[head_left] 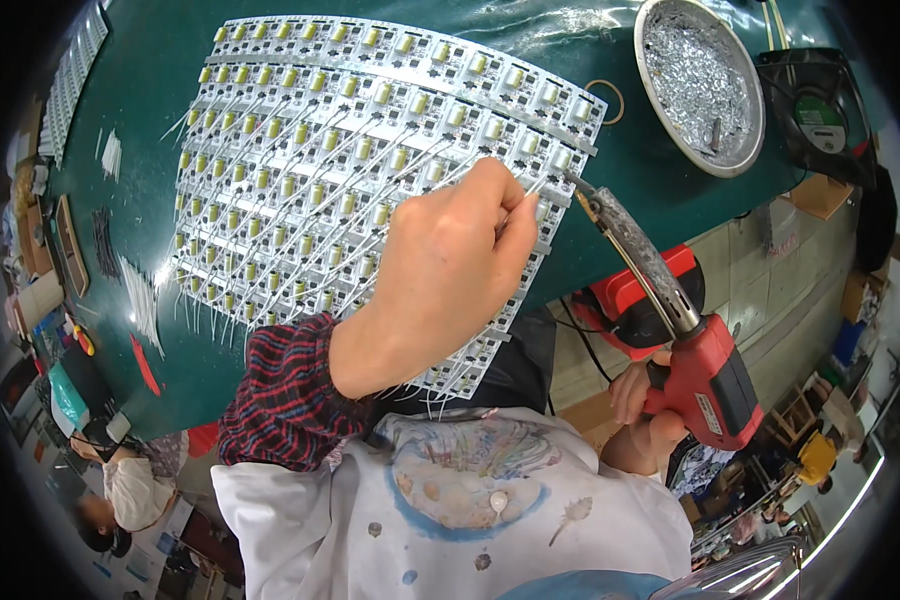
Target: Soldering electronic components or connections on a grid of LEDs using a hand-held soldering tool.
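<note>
A large panel of small circuit boards [286, 75] lies across the table's front edge, with rows of yellowish components and many thin white wires trailing off it. Over its right part, my left hand [435, 250] is closed, thumb and index finger pinching a white wire [537, 186] against the boards near the right edge. My right hand [630, 392] grips the handle of a red soldering gun [712, 385] right of the panel. The gun's tip [576, 182] meets the boards just beside the pinched wire; whether it touches the wire is too small to tell.
On the green table [570, 275] stand a metal bowl [727, 170] of silvery scraps and a black fan [800, 90] at the right. Bundles of white wires [142, 305], black wires [104, 242] and red wires [145, 366] lie left. A seated person [135, 495] is at the lower left.
</note>
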`<state>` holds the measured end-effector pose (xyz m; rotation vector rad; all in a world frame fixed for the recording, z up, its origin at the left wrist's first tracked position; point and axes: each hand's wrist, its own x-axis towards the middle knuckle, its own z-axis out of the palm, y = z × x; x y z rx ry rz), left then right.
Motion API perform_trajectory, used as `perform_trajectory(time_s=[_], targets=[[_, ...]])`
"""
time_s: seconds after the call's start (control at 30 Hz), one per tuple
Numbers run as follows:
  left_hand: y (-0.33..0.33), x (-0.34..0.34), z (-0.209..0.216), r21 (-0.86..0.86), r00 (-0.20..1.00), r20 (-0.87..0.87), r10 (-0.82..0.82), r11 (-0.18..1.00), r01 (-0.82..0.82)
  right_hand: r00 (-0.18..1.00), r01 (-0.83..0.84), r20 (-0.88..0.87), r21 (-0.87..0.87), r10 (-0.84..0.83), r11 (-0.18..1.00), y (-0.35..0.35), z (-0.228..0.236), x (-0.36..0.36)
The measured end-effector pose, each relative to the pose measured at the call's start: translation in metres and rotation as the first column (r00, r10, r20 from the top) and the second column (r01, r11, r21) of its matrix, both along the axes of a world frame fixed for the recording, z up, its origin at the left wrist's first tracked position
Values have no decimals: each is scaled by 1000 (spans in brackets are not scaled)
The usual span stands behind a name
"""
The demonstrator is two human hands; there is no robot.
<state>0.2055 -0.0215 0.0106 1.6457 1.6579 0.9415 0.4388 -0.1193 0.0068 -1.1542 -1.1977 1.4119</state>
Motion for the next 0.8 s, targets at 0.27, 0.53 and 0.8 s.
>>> perform_trajectory(time_s=[0.27, 0.53, 0.8], targets=[[-1, 1, 3, 3, 1000, 14, 4, 1000, -4, 999, 48, 4, 63, -48, 997, 3, 2, -10], [5, -9, 32, 199, 997, -54, -49, 978, 59, 987, 156, -54, 24, -154, 988, 1, 6, -12], [4, -1, 9, -46, 998, 26, -59, 997, 60, 987, 157, -36, -11, -157, 988, -10, 4, -2]])
